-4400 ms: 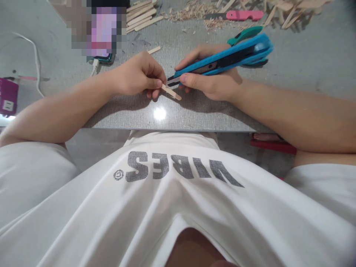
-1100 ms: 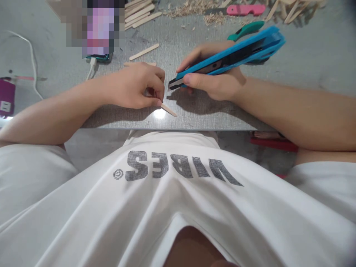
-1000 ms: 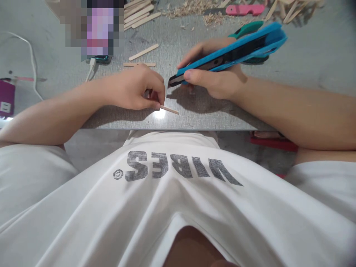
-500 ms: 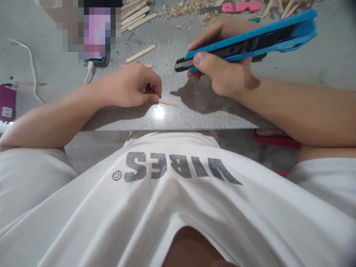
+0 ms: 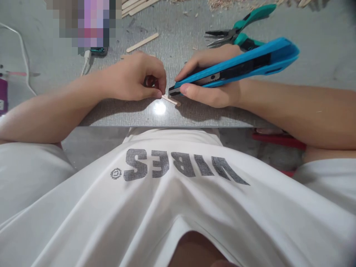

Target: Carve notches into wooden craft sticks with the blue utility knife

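Between thumb and fingers, my left hand [image 5: 139, 78] pinches a short wooden craft stick [image 5: 171, 100] near the table's front edge; part of the stick is hidden by the fingers. My right hand [image 5: 214, 85] is closed around a blue utility knife [image 5: 236, 68]. The knife's blade tip is at the stick, just right of my left fingertips; whether it touches the wood I cannot tell. Beyond my left hand lies another craft stick [image 5: 142, 42], and one more is partly hidden behind the knuckles.
Green-handled needle-nose pliers [image 5: 236, 33] lie behind my right hand. Several craft sticks [image 5: 139, 6] and wood shavings [image 5: 230, 3] are at the back. A phone [image 5: 98, 51], mostly blurred out, has a white cable [image 5: 86, 61]. The grey table's front edge [image 5: 172, 127] runs close to my shirt.
My right hand has brought the utility knife left and nearer, down to the stick. The stick now tilts more. The view has shifted, and the pliers have come into sight.
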`<state>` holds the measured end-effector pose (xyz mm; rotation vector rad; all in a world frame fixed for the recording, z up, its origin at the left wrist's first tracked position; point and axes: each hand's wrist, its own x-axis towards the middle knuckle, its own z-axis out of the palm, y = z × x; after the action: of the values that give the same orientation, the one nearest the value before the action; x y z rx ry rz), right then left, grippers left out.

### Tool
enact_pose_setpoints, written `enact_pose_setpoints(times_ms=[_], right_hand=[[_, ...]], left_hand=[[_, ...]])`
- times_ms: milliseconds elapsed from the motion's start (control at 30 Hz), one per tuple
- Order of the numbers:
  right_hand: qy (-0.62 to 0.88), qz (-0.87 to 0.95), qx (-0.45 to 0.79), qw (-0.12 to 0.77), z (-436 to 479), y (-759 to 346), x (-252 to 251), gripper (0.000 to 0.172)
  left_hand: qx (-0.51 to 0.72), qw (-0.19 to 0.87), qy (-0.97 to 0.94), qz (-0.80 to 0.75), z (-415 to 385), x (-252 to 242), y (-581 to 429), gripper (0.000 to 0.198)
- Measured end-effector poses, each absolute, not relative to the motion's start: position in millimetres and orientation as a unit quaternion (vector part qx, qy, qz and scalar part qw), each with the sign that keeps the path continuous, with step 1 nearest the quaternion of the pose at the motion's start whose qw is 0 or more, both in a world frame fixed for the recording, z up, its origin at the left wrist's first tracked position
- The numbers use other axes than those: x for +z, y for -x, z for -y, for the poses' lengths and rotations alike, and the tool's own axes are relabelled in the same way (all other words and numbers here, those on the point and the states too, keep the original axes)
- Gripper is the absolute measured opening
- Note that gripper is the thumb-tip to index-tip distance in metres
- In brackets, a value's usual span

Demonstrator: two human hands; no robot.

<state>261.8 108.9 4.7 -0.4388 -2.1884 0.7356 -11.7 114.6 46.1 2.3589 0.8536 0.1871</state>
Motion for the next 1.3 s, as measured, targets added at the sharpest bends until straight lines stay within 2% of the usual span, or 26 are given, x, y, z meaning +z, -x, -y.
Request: enact_pose_setpoints(times_ms=[133,267,667,867,1033,1300], right_hand=[[0.195,0.874,0.276,0.35,-104,-261,6,0.01],[0.224,0.878,0.266,0.329,-101,-262,5,0.017],[0.207,0.871,0.282,0.346,-104,-264,4,0.013],[0.221,0.876,0.267,0.335,-104,-264,2,0.02],[0.154,0.865,0.289,0.38,-105,-258,4,0.007],[0.164,0.86,0.296,0.382,-100,-249,9,0.007]], left_hand=[[0.079,0.301,-0.896,-0.316,-115,44,12,0.026],[0.082,0.29,-0.895,-0.328,-115,41,10,0.031],[0.084,0.303,-0.888,-0.335,-115,42,9,0.016],[0.087,0.303,-0.889,-0.332,-114,42,9,0.018],[0.091,0.302,-0.887,-0.338,-114,40,8,0.018],[0.097,0.296,-0.875,-0.37,-109,40,6,0.011]])
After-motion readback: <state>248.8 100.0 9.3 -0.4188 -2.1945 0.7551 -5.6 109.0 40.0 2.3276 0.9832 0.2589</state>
